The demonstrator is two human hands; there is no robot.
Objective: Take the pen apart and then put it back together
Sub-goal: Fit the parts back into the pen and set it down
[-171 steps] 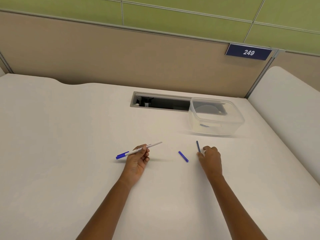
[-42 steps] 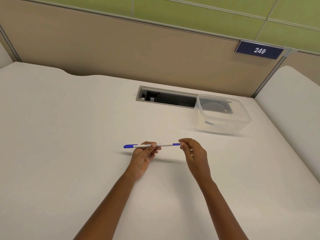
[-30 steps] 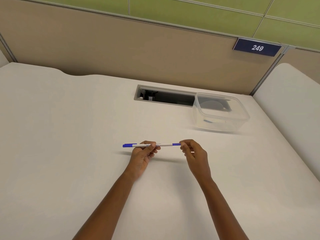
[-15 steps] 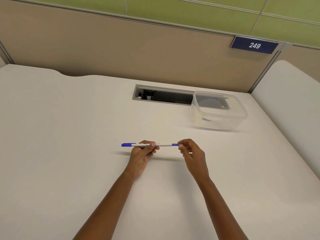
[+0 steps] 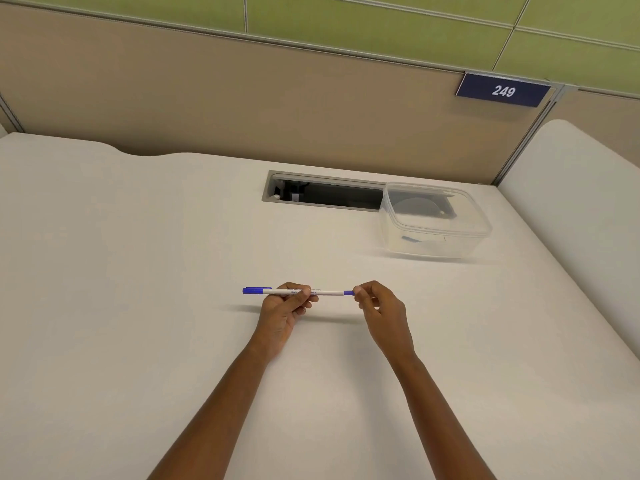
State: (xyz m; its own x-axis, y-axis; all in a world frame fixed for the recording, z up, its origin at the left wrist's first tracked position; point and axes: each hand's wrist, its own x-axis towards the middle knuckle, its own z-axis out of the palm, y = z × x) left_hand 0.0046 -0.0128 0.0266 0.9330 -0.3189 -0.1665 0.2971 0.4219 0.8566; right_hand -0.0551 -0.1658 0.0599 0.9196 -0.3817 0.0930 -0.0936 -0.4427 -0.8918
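Observation:
A white pen (image 5: 330,292) with a blue cap at its left end and a blue plug at its right end is held level above the white table (image 5: 138,306). My left hand (image 5: 282,308) grips the barrel near its middle. My right hand (image 5: 379,308) pinches the blue plug at the right tip between thumb and fingers. No loose pen parts lie on the table.
A clear plastic container (image 5: 433,220) stands at the back right, with a small blue item inside. Beside it is a rectangular cable slot (image 5: 322,194) in the table. A beige partition with a sign reading 249 (image 5: 502,90) closes the far side.
Several seconds ago two blue pieces lay on the table and only my left hand held the pen. Now both hands hold it, the blue end piece on its right tip. Over the last second, barely any movement.

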